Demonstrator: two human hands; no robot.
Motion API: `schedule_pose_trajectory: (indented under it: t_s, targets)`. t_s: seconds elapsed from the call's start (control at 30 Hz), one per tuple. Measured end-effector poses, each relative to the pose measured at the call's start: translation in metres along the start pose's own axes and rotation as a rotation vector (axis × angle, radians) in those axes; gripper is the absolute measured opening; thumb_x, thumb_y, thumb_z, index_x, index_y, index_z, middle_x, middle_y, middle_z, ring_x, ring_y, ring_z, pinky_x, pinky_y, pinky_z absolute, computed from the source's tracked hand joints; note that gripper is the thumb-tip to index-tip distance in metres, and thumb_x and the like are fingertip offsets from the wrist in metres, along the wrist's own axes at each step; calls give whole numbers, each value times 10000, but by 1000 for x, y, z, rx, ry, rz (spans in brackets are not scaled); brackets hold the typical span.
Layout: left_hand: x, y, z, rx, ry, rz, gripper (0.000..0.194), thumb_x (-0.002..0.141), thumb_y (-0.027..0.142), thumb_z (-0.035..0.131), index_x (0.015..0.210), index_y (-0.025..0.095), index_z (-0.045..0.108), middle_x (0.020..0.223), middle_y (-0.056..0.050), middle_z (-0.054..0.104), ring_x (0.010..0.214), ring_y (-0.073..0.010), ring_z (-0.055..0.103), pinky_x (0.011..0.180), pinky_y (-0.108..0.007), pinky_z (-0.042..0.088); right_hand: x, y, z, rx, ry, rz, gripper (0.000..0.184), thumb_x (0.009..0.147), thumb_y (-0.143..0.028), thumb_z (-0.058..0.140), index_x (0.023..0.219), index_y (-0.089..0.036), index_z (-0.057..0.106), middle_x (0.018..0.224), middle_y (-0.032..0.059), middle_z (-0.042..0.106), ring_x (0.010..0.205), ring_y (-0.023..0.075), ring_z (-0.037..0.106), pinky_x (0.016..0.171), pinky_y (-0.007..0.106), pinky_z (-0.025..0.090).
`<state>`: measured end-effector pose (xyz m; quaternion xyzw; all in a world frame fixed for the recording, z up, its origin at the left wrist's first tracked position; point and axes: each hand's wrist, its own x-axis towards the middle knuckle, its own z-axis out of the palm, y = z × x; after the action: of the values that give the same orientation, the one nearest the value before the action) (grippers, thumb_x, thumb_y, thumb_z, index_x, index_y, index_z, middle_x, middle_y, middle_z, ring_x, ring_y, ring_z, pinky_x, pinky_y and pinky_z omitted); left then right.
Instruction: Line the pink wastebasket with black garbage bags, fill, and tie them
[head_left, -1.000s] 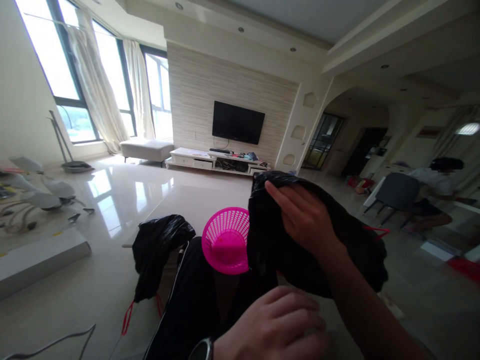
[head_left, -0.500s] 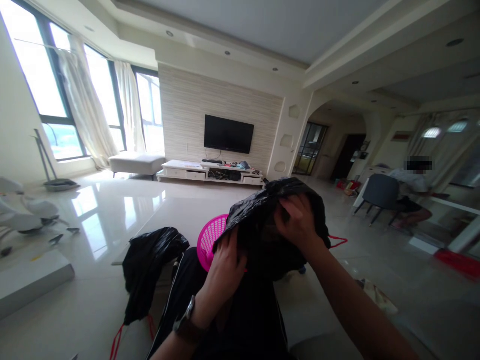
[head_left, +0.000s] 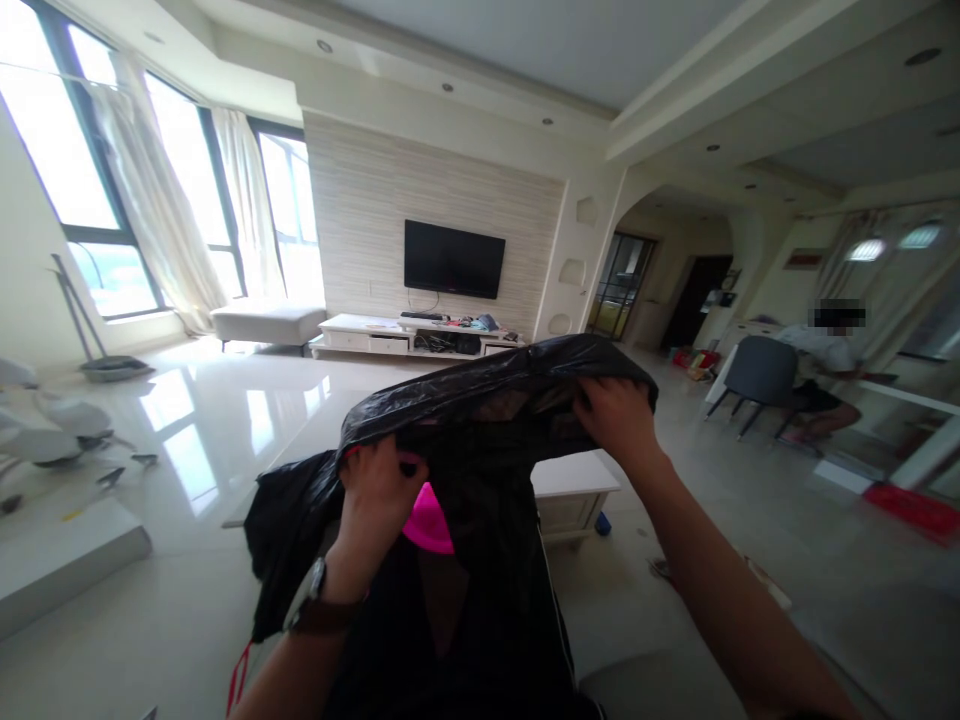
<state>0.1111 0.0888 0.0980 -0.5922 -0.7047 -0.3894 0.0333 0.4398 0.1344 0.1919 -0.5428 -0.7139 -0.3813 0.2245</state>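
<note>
Both my hands hold a black plastic bag (head_left: pixel 480 400) stretched wide in front of me. My left hand (head_left: pixel 379 490), with a watch on the wrist, is closed on the bag's left edge. My right hand (head_left: pixel 619 420) is closed on its right edge, higher up. A pink plastic basket (head_left: pixel 427 520) shows only as a small patch under the bag, beside my left hand. A second black bag (head_left: pixel 289 545) with red drawstrings lies crumpled at the left of a low white table (head_left: pixel 574 480).
Glossy tiled floor spreads all round. A TV (head_left: pixel 454 258) hangs above a low white cabinet (head_left: pixel 405 335) at the back. A person (head_left: pixel 825 365) sits on a grey chair at the right. White pieces lie at the far left (head_left: pixel 52 420).
My left hand rose from the bottom of the view and took the bag's edge. Both hands then pulled apart, spreading the bag wide, and it now covers most of the pink basket.
</note>
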Motion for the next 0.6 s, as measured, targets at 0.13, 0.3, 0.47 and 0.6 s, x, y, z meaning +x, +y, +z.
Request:
schedule_pose_trajectory:
  t_s: [0.13,0.3,0.47,0.6]
  targets:
    - [17,2,-11,13,-38,77,689,853,366,689,1469,134,485,1293,-227,649,1324,-474,556,1083,-624,466,13,7,-1,36,-58,-48,525,927,-280,624,1448,-216,632,1356,163,684,1221,397,611,955,515,484]
    - [66,17,-36,-10,-33,269,808,767,282,752,1500,142,444,1440,-222,576,1411,-457,504,1154,-572,448,54,28,-13,109,-107,5,515,859,-296,690,1361,-186,687,1259,159,738,1104,379,694,917,478,557]
    - [92,47,-95,-28,343,280,766,875,319,668,1564,170,367,1614,-172,438,1556,-482,276,1246,-744,201,74,47,-52,46,346,211,553,924,-367,631,1394,-76,619,1376,267,654,1323,462,583,1101,636,448]
    - [82,47,-105,-24,409,293,741,897,344,645,1572,176,392,1664,-140,406,1578,-463,249,1284,-719,137,54,49,-53,36,462,248,694,916,-463,650,1468,-56,544,1482,301,570,1397,491,520,1139,681,405]
